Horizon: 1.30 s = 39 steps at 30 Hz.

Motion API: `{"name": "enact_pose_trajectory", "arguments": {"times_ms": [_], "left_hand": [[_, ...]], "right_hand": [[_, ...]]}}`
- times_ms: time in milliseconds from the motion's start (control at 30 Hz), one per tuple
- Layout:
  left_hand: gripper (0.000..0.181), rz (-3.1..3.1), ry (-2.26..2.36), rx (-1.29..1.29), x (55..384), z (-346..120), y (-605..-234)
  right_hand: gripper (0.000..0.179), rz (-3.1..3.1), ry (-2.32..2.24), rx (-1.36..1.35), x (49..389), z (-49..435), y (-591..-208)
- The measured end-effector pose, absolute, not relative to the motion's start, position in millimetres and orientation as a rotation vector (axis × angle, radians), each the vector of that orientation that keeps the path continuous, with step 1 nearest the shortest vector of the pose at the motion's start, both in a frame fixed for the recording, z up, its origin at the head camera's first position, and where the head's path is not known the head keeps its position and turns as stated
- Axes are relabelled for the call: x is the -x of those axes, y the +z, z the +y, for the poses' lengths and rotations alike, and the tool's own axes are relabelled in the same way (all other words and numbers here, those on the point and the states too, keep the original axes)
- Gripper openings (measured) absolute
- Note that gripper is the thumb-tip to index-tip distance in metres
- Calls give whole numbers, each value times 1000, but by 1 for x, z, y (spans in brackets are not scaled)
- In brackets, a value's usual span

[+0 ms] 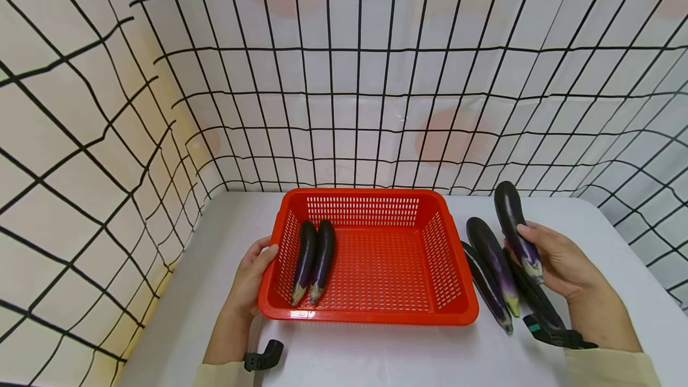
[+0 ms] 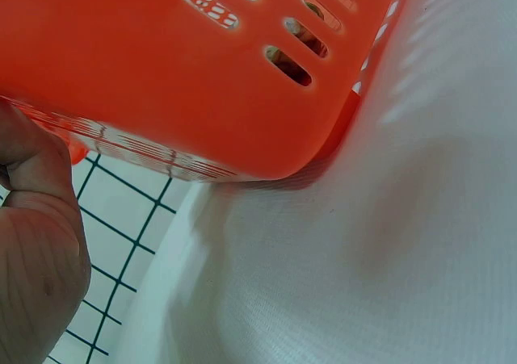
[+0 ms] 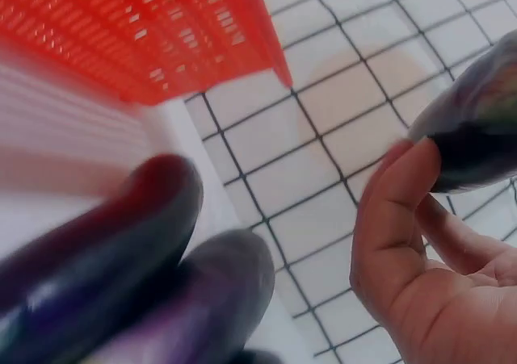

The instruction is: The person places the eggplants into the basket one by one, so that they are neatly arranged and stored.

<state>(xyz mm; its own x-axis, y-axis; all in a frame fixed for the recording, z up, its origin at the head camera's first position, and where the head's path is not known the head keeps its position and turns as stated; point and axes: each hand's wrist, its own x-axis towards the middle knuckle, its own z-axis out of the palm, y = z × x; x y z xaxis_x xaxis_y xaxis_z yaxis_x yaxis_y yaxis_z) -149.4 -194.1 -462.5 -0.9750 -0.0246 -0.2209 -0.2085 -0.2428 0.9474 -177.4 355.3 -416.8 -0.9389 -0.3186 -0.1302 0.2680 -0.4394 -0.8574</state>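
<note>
A red plastic basket (image 1: 371,315) sits mid-table with two dark eggplants (image 1: 323,261) lying side by side at its left end. My left hand (image 1: 252,273) grips the basket's left rim, thumb over the edge; the left wrist view has the thumb side of that hand (image 2: 40,243) beside the basket wall (image 2: 202,98). Right of the basket, my right hand (image 1: 556,255) holds an eggplant (image 1: 510,214) between thumb and fingers, above several eggplants (image 1: 489,249) lying on the table. The right wrist view also has this held eggplant (image 3: 477,122) in the pinch.
Black wire grid panels (image 1: 360,88) stand behind and at both sides of the white table (image 1: 376,357), with pale sheeting behind them. The loose eggplants lie close against the basket's right side.
</note>
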Motion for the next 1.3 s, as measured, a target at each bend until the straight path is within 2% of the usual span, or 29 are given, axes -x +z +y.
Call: {"name": "enact_pose_trajectory", "arguments": {"times_ms": [400, 567, 800, 1033, 1300], "left_hand": [[41, 1849, 2370, 298, 150, -194, -463], [41, 1848, 2370, 294, 150, -194, -463], [41, 1839, 2370, 291, 149, -196, -463], [41, 1829, 2369, 291, 150, -197, -462], [41, 1813, 2375, 260, 150, -198, -462]], "right_hand": [[23, 1541, -2401, 68, 181, 321, -402], [19, 1796, -2309, 64, 182, 305, -395], [33, 2086, -2091, -1, 184, 280, -382], [67, 2221, -1932, 34, 185, 256, -364], [74, 2269, -1799, 91, 191, 233, -349]]}}
